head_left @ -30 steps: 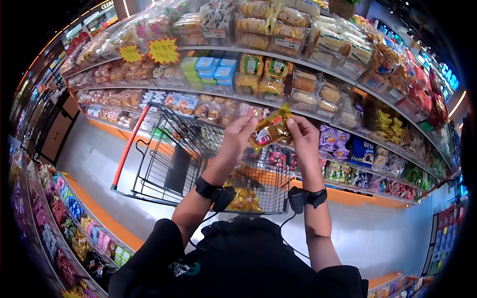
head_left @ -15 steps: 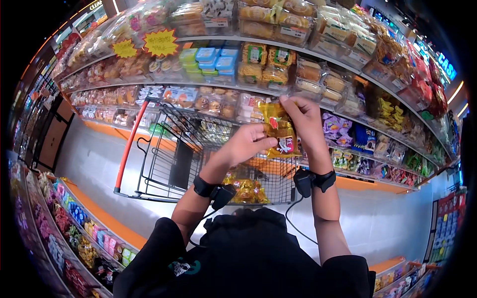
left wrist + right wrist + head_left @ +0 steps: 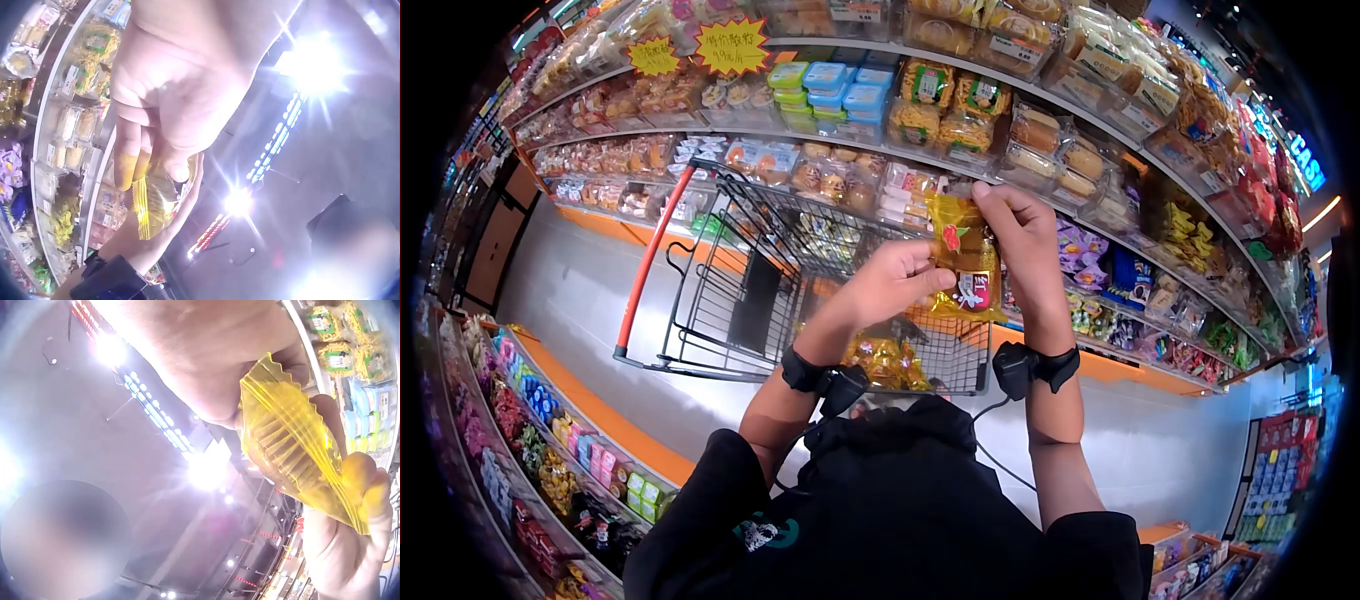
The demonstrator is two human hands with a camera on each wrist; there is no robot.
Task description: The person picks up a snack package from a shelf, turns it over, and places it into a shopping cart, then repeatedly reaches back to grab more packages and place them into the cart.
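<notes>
A shiny gold snack packet [image 3: 968,250] with crimped ends and a red label is held up in front of the body, standing nearly upright. My left hand [image 3: 892,288] pinches its left edge between thumb and fingers. Higher up, my right hand [image 3: 1022,235] grips the packet's right side, thumb at the top corner. The left wrist view shows the left hand's [image 3: 178,94] thumb and fingers on the yellow film. In the right wrist view, the zigzag seal of the packet [image 3: 284,434] faces the camera. Below lie several similar gold packets [image 3: 885,362] in the shopping cart [image 3: 648,275].
Shelves of bagged breads and snacks [image 3: 1040,145] stretch across the front, with blue-lidded tubs [image 3: 828,85] and yellow star-shaped signs [image 3: 732,46]. Low shelves of small packets [image 3: 570,425] stand at the left. Grey floor [image 3: 590,300] shows between them.
The packet has turned from a slanted, sideways position to nearly upright. My left hand has gone lower on it, while the right hand has moved to its upper corner. The view has shifted slightly.
</notes>
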